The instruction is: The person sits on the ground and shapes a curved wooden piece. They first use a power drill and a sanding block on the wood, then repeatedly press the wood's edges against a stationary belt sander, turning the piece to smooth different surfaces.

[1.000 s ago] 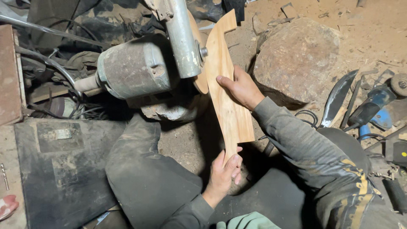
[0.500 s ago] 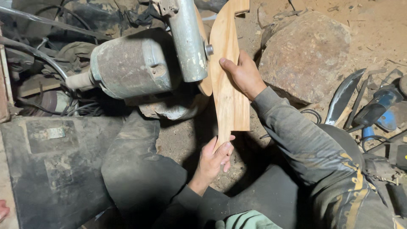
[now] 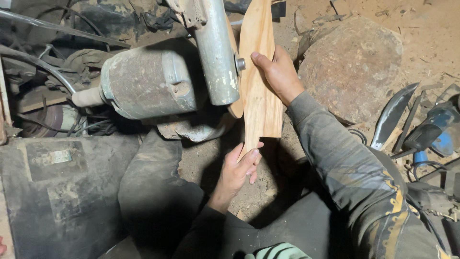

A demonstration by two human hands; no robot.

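Centre frame, the long pale wooden board (image 3: 258, 91) stood nearly upright, running from the top edge down to mid-picture, its left edge against the disc of the grimy grey motor-driven sander (image 3: 158, 84) that filled the upper left. The right hand (image 3: 277, 73) gripped the board's upper half, thumb laid across the face and fingers wrapped behind the right edge, while the left hand (image 3: 238, 169) pinched the narrow lower tip, fingers closed on it. A big rock (image 3: 354, 67) sat upper right, a dark curved blade (image 3: 390, 115) beside it at the right edge
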